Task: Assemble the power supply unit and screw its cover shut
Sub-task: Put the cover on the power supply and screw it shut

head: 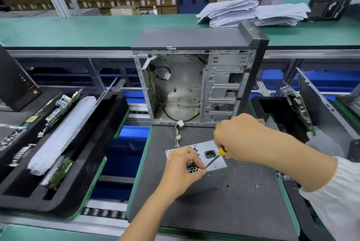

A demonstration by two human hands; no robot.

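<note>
Two hands are at it here: centre frame we've got the open computer case (194, 84) standing on the grey mat (214, 201), and just below it, lower centre, the power supply unit (218, 170) lies on that mat with its wire bundle (177, 133) trailing up toward the case. Our left hand (183, 170) is curled over the fan grille end of the unit, fingertips pinched right at the screwdriver tip. Our right hand (239, 137) is closed around the yellow-handled screwdriver (216, 158), with loose screws (245, 166) scattered right of it.
</note>
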